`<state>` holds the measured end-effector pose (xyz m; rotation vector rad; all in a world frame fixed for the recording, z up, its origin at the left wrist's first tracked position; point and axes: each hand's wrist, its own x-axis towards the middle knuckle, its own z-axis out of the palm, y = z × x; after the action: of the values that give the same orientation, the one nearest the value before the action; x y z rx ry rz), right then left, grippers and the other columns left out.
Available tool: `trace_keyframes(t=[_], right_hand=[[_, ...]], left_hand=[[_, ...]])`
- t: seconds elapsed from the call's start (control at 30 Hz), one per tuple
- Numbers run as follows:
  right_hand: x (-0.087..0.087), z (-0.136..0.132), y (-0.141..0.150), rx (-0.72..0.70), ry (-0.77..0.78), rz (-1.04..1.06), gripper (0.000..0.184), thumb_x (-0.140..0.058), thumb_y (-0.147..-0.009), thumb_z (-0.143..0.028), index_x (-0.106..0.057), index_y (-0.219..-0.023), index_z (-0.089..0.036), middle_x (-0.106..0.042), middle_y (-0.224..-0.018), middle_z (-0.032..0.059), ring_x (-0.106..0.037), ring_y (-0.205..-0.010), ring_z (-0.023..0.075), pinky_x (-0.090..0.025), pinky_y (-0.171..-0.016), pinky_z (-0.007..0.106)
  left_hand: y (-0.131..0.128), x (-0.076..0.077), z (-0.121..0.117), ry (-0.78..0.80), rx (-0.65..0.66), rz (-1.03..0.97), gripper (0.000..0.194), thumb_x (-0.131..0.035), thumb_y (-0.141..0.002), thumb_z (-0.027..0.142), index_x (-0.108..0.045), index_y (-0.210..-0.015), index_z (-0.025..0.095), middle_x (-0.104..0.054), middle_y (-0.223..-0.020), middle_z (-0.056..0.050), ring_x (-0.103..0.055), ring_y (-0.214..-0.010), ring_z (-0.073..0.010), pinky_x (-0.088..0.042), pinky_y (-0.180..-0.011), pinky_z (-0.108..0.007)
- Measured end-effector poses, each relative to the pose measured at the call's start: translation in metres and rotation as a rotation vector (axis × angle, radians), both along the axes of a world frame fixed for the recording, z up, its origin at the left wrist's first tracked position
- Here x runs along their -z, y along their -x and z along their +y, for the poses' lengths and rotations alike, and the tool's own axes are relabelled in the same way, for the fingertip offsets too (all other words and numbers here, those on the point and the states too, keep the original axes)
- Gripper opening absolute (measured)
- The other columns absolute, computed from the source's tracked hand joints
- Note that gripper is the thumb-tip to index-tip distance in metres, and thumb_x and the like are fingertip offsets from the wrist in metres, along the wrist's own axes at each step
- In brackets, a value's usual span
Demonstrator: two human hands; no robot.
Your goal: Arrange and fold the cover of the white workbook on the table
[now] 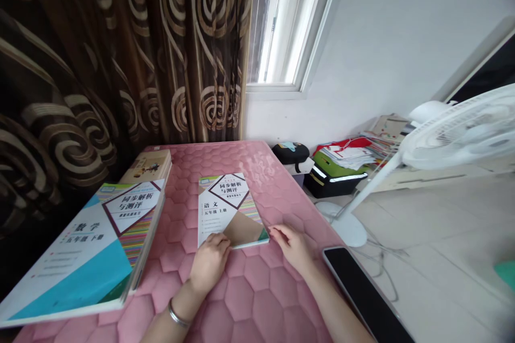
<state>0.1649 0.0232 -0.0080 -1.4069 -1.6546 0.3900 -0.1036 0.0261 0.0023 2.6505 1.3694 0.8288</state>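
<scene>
A workbook (225, 214) with a white, brown and striped cover lies face up on the pink quilted cover of the table (257, 300). My left hand (211, 260), a silver bangle (177, 313) on its wrist, has its fingers curled over the workbook's lower left edge. At the lower right corner, the fingertips of my right hand (293, 246) pinch the edge. Left of it is a pile of books, topped by a larger-looking workbook (92, 246) with a blue and white cover. Behind that lies a tan-covered book (147, 166).
A dark tablet or phone (366, 295) lies by the table's right edge. Beyond that edge stand a white fan (378, 182), a green-and-black box (336, 174) with papers, and a black case (290, 153). A brown patterned curtain (177, 53) hangs behind, beside a window (281, 21).
</scene>
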Motion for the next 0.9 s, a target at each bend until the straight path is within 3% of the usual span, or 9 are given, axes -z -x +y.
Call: trace_keyframes(t=[0.2,0.4,0.63,0.9], right_hand=[[-0.009,-0.003,-0.001,0.030,0.128,0.051,0.031,-0.046,-0.091,-0.048,-0.068,-0.085,-0.027,-0.075,-0.080,0.0034,-0.071,-0.076,0.0209,-0.055,-0.069,0.030],[-0.014,-0.006,0.000,-0.016,0.100,-0.002,0.027,-0.049,-0.088,-0.044,-0.066,-0.079,-0.024,-0.071,-0.080,0.0045,-0.066,-0.073,0.0188,-0.051,-0.060,0.027],[-0.007,0.000,-0.006,-0.181,0.114,-0.008,0.016,-0.057,-0.085,-0.031,-0.071,-0.086,-0.024,-0.068,-0.088,0.0047,-0.064,-0.082,0.0197,-0.053,-0.073,0.032],[-0.009,0.005,0.000,-0.166,0.089,0.016,0.019,-0.054,-0.086,-0.032,-0.068,-0.078,-0.022,-0.065,-0.082,0.0043,-0.062,-0.076,0.0185,-0.051,-0.068,0.030]], left_hand=[[0.001,0.003,0.002,-0.077,0.001,-0.076,0.018,-0.051,-0.091,0.013,-0.068,-0.086,0.017,-0.070,-0.092,-0.005,-0.064,-0.086,-0.0195,-0.057,-0.082,-0.038],[0.001,0.002,0.003,-0.059,0.006,-0.109,0.022,-0.048,-0.093,0.016,-0.068,-0.085,0.018,-0.070,-0.092,-0.005,-0.064,-0.086,-0.0191,-0.057,-0.082,-0.038],[0.000,0.000,0.002,-0.001,-0.002,-0.129,0.022,-0.047,-0.092,0.015,-0.068,-0.086,0.019,-0.069,-0.092,-0.006,-0.063,-0.086,-0.0191,-0.057,-0.082,-0.039],[-0.009,-0.003,-0.001,0.020,-0.049,-0.048,0.011,-0.063,-0.082,0.019,-0.067,-0.092,0.019,-0.064,-0.095,-0.007,-0.060,-0.092,-0.0238,-0.055,-0.082,-0.042]])
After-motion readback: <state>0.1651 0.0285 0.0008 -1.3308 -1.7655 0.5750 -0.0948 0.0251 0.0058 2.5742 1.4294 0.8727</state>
